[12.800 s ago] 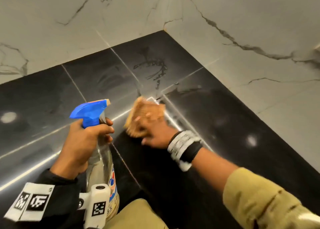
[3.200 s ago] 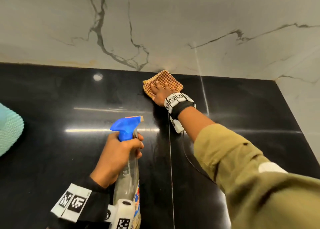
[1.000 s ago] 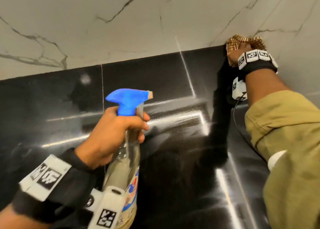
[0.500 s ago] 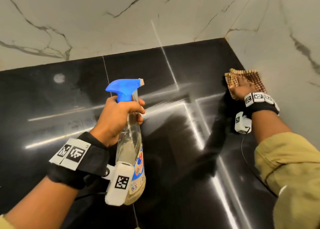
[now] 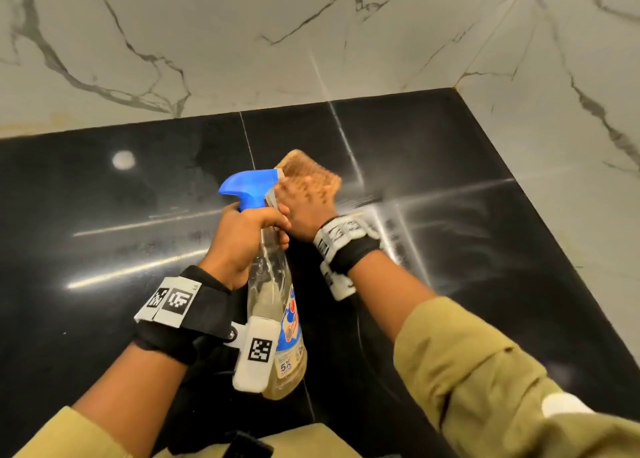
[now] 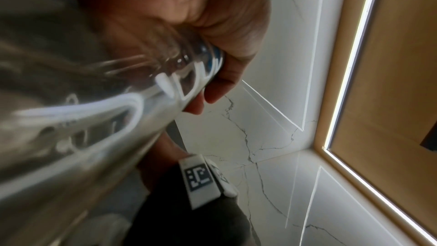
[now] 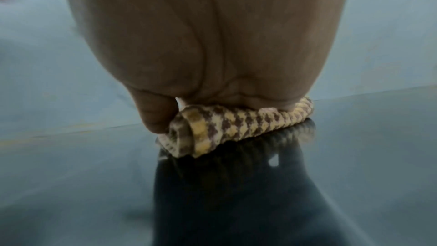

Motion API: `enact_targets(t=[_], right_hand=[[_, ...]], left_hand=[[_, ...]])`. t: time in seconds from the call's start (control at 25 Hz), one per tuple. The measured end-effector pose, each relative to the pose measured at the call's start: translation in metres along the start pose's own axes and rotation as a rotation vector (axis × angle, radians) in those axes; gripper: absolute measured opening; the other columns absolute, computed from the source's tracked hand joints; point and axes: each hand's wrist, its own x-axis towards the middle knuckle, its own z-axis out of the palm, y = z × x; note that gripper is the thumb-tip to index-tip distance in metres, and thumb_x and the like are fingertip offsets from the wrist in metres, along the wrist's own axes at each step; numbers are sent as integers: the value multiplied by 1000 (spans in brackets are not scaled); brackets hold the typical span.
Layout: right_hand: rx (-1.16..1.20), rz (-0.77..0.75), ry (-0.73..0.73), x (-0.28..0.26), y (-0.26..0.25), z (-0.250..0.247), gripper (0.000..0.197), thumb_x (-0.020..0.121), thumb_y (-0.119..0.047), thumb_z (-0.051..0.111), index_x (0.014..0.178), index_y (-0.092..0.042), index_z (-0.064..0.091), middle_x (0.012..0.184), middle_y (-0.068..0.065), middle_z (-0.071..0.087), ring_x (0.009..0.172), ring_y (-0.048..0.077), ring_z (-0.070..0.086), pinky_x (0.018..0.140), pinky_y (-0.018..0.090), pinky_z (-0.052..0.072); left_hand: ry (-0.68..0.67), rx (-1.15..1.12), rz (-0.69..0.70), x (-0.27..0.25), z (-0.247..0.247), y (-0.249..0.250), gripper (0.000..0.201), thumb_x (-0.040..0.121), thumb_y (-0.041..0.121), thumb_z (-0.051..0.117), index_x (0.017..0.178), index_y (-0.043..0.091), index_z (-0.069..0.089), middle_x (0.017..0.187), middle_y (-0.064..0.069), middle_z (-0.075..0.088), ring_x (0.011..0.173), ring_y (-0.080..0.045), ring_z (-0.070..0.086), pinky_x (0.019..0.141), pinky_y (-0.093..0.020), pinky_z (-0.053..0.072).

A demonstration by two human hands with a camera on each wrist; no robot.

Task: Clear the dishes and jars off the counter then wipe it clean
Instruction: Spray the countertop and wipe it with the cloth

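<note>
Both forearms carry olive-khaki sleeves (image 5: 491,381). Each wrist wears a black strap (image 5: 194,319) bearing white tags printed with black square-code markers. A white camera housing (image 5: 254,353) with its own marker mounts on each strap; a thin black cable (image 5: 363,350) trails from the right unit.

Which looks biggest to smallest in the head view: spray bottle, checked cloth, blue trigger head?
1. spray bottle, held up near the camera by the left hand, so nearness inflates it.
2. checked cloth and blue trigger head: about alike. The right hand covers part of the cloth, so no ranking.
</note>
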Motion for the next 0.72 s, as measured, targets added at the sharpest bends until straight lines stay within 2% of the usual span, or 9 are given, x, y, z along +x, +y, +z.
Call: enact_targets(t=[0.08, 0.12, 0.2, 0.28, 0.36, 0.44, 0.52, 0.64, 0.72], right_hand=[[92, -48, -154, -13, -16, 16, 68, 97, -47, 38, 154, -29, 5, 162, -5, 2, 149, 30, -4, 116, 60, 0], [125, -56, -125, -22, 3, 22, 68, 95, -49, 37, 154, -30, 10, 162, -5, 7, 149, 29, 0, 116, 60, 2], [119, -15, 89, -42, 67, 21, 65, 86, -54, 34, 146, -31, 37, 153, -2, 36, 143, 26, 28, 115, 53, 20], [-21, 168, 224, -56, 147, 17, 51, 83, -48, 37, 128, -36, 56, 136, -9, 57, 129, 18, 49, 107, 41, 36], [-5, 449, 112, -66, 213, 13, 49, 90, -45, 37, 136, -33, 49, 146, -1, 48, 134, 23, 44, 109, 41, 35], [174, 709, -29, -60, 234, 17, 64, 95, -47, 30, 153, -23, 20, 161, 6, 16, 145, 35, 21, 119, 48, 17], [105, 607, 18, -49, 195, 32, 75, 86, -55, 22, 153, -21, 21, 160, 7, 19, 144, 35, 22, 118, 51, 14], [57, 212, 75, -50, 76, 39, 70, 83, -47, 33, 148, -22, 36, 154, 9, 33, 143, 33, 27, 116, 53, 16], [70, -19, 44, -67, 10, 41, 66, 91, -46, 38, 152, -27, 23, 161, 2, 18, 148, 31, 11, 117, 59, 5]], left_hand=[[-3, -8, 5, -3, -2, 1, 8, 75, -8, 59, 77, 0, 61, 69, -14, 57, 50, -23, 53, 60, -35, 50], [-6, -4, 12, -4, -5, 1, 8, 75, -7, 59, 77, 0, 61, 70, -14, 57, 51, -22, 53, 61, -35, 51], [-11, 5, 27, -7, -14, 0, 9, 77, -7, 58, 81, 0, 62, 74, -11, 59, 52, -21, 54, 61, -35, 52], [-16, 10, 30, -11, -23, -3, 9, 79, -6, 58, 84, 0, 62, 76, -8, 59, 54, -19, 55, 61, -34, 52], [-12, 10, 27, -17, -33, -7, 10, 80, -5, 58, 87, 1, 62, 77, -7, 60, 56, -19, 57, 61, -34, 53], [-11, 10, 28, -21, -39, -9, 10, 80, -4, 59, 87, 0, 63, 78, -8, 60, 57, -19, 57, 62, -34, 54], [-25, 13, 22, -21, -37, -9, 9, 80, -4, 59, 85, 1, 63, 79, -9, 60, 56, -19, 57, 61, -34, 53], [-56, 28, 10, -16, -18, -7, 10, 78, -7, 58, 81, 1, 63, 75, -10, 58, 51, -19, 54, 60, -34, 50], [-80, 0, -16, -14, 1, -9, 11, 75, -8, 57, 80, 0, 63, 69, -13, 57, 49, -22, 52, 58, -32, 47]])
